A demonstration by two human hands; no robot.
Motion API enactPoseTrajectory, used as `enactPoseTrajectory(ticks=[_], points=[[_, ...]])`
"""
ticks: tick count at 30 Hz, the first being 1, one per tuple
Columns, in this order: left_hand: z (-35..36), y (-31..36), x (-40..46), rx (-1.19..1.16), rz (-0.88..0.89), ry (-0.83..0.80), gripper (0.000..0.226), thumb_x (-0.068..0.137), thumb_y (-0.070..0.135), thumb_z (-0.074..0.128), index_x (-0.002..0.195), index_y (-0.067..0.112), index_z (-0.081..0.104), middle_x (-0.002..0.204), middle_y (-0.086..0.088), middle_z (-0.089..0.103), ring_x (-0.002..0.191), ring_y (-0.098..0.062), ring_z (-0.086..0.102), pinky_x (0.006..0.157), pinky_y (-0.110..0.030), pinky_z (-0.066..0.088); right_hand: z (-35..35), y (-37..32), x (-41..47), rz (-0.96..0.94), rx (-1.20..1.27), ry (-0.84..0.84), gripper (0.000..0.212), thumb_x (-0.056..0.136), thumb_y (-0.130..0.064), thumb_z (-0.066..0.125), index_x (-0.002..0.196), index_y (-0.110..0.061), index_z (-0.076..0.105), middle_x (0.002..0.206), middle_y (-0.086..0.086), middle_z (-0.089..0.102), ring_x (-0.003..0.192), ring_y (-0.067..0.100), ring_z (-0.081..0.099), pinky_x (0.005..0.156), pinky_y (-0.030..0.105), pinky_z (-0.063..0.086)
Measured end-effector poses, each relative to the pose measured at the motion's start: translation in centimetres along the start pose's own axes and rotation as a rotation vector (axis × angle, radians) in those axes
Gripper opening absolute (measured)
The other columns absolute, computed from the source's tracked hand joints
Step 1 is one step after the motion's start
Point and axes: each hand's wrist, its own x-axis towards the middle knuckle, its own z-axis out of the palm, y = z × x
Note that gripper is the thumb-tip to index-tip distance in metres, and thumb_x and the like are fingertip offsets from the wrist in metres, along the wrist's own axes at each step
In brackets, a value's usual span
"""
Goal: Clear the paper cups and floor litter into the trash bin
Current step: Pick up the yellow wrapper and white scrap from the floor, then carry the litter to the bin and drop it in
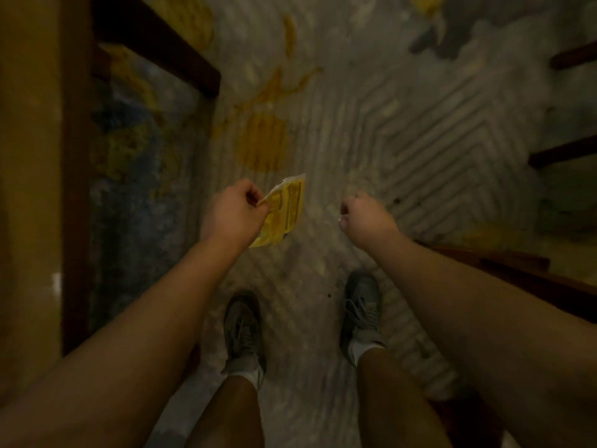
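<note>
Underfoot, a pale ribbed rug (pixel 355 101) with yellow and blue patches, dark wooden furniture at both edges; no trash bin or paper cups in sight. Smaller: left hand (pixel 234 215) pinched shut on a yellow wrapper (pixel 286 210), lifted clear of the floor above the shoes (pixel 244 324); right hand (pixel 365 215) curled into a loose fist, holding nothing visible. Step in hand, probably: floor litter picked up, carry pending. Next: finding the bin, then dropping the wrapper in.
</note>
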Motion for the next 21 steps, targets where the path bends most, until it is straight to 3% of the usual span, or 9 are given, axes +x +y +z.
enactPoseTrajectory(ticks=[6,10,13,17,21], points=[[-12.0,8.0,-5.7,-0.016,0.1,0.05,0.018,0.078,0.032,0.075,0.071,0.029,0.058,0.07,0.007,0.064,0.069,-0.018,0.061,0.057,-0.028,0.039,-13.4,-6.7,-12.3,-0.014,0.138,0.253,0.02,0.088,-0.023,0.06,0.101,-0.009,0.064,0.107,0.015,0.057,0.101,0.034,0.056,0.083,0.04,0.049],[-21.4,15.5,-10.8,-0.044,0.29,0.053,0.02,0.08,0.031,0.074,0.071,0.026,0.057,0.069,0.007,0.065,0.067,-0.015,0.063,0.058,-0.03,0.046,-22.9,-10.3,-23.3,-0.028,0.254,0.548,0.013,0.085,-0.02,0.066,0.092,-0.009,0.065,0.096,0.012,0.057,0.091,0.031,0.057,0.079,0.042,0.049],[-26.1,20.2,-14.6,-0.05,0.432,0.086,0.023,0.081,0.033,0.075,0.069,0.029,0.057,0.064,0.012,0.064,0.06,-0.001,0.06,0.052,-0.025,0.041,-27.4,-11.6,-30.8,-0.025,0.292,0.722,0.01,0.084,-0.02,0.068,0.089,-0.012,0.064,0.093,0.007,0.057,0.088,0.027,0.058,0.077,0.04,0.049],[-29.8,26.3,-20.9,-0.046,0.595,0.07,0.019,0.082,0.034,0.077,0.074,0.026,0.062,0.067,0.009,0.065,0.065,-0.01,0.062,0.061,-0.033,0.052,-31.3,-11.5,-41.2,0.054,0.317,0.876,0.008,0.086,-0.023,0.066,0.089,-0.015,0.063,0.093,0.004,0.057,0.087,0.023,0.058,0.074,0.04,0.05],[-31.0,31.4,-28.8,-0.054,0.751,0.005,0.017,0.083,0.033,0.077,0.075,0.029,0.062,0.069,0.01,0.066,0.065,-0.007,0.062,0.06,-0.031,0.052,-32.4,-10.4,-52.0,0.166,0.283,0.995,0.011,0.088,-0.026,0.065,0.094,-0.017,0.064,0.099,0.002,0.058,0.09,0.018,0.057,0.075,0.035,0.051]])
